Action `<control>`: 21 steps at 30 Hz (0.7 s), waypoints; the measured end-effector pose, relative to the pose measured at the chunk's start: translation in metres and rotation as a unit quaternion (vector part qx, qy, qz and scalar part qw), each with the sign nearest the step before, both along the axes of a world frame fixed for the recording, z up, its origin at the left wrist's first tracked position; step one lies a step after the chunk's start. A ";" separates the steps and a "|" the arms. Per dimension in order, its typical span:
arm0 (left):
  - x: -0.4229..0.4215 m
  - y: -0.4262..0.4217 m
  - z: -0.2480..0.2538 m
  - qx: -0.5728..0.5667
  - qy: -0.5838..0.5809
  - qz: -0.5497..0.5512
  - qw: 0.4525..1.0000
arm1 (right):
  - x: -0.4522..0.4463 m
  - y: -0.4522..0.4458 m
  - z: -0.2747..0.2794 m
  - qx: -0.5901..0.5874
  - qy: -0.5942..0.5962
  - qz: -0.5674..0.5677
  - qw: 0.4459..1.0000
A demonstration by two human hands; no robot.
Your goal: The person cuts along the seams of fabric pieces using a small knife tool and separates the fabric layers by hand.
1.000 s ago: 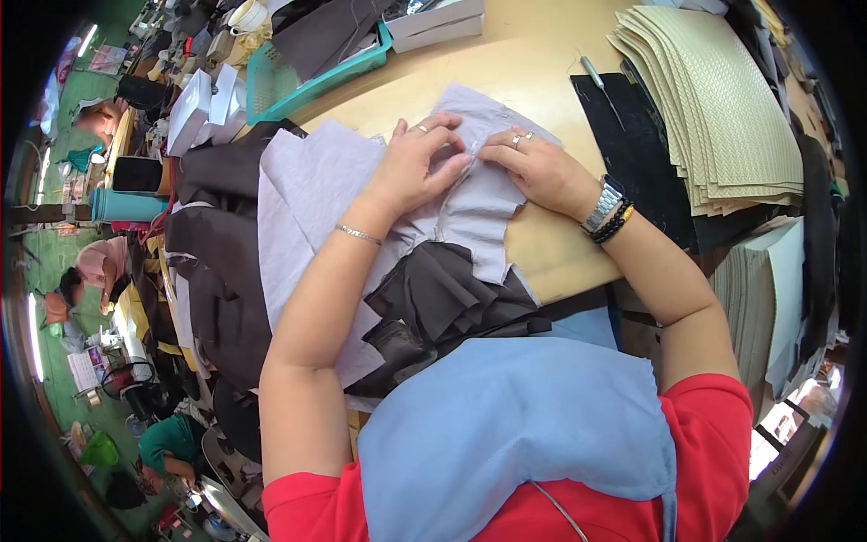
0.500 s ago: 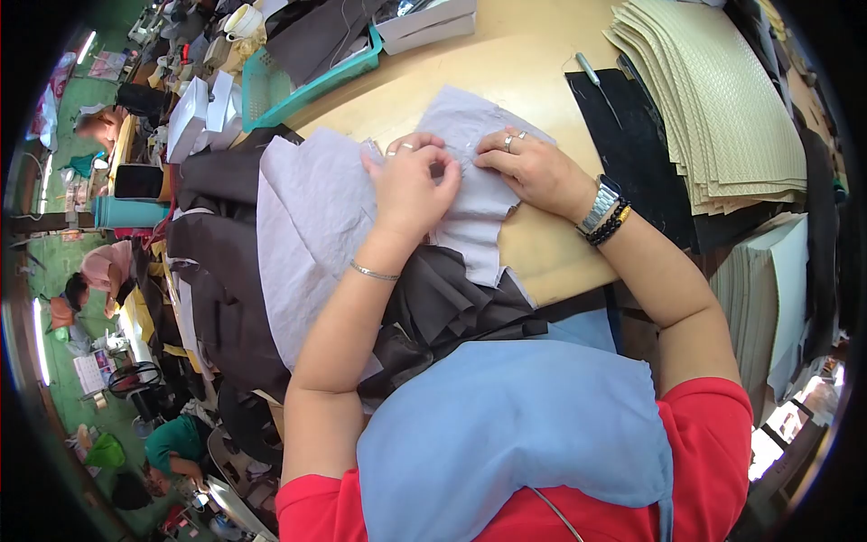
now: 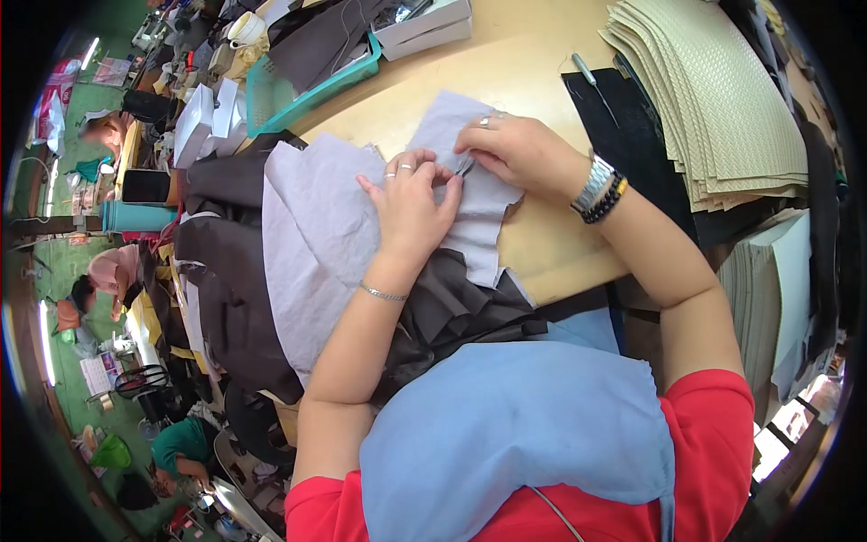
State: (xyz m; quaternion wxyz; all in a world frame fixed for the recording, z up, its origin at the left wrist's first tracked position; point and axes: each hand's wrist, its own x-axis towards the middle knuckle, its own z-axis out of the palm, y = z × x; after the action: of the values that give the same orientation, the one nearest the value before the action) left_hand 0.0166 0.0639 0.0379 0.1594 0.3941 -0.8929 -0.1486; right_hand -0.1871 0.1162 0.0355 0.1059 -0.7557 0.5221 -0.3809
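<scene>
Pale lilac fabric (image 3: 316, 199) is spread over the table edge and on top of dark brown fabric (image 3: 237, 298). My left hand (image 3: 411, 203) pinches the lilac fabric near its middle, thumb against bent fingers. Just to its right, my right hand (image 3: 519, 154) is closed in a pinch on the same fabric, knuckles up. A small dark spot shows between the two sets of fingertips, too small to name. Gathered dark folds (image 3: 456, 298) of the brown fabric hang below my left hand.
A teal basket (image 3: 262, 107) holding dark material and a white box (image 3: 424, 32) stand at the back. To the right, an awl-like tool (image 3: 591, 77) lies on black material (image 3: 614, 144) beside stacked cream textured sheets (image 3: 722, 99). Co-workers sit at far left.
My right hand has shifted slightly left, its fingertips now close to my left thumb. My left hand has turned a little, and a small dark spot shows between the fingertips.
</scene>
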 end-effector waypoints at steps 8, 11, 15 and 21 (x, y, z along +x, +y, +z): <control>0.000 0.004 0.001 0.002 0.021 0.008 1.000 | 0.001 -0.027 0.010 0.108 0.041 0.126 0.985; 0.006 0.005 -0.004 -0.002 0.033 -0.009 0.999 | 0.002 -0.024 0.010 0.104 0.048 0.119 0.986; 0.007 0.003 -0.004 0.026 0.039 -0.008 0.999 | 0.004 -0.023 -0.003 0.097 0.021 0.100 0.990; 0.009 0.001 -0.002 0.050 0.036 -0.005 0.998 | 0.009 -0.007 -0.014 0.057 -0.151 0.057 0.985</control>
State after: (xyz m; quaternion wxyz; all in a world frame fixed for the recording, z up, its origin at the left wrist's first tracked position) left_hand 0.0253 0.0646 0.0358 0.1710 0.3914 -0.8799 -0.2083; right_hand -0.1777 0.1097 0.0218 0.2485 -0.7108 0.4769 -0.4534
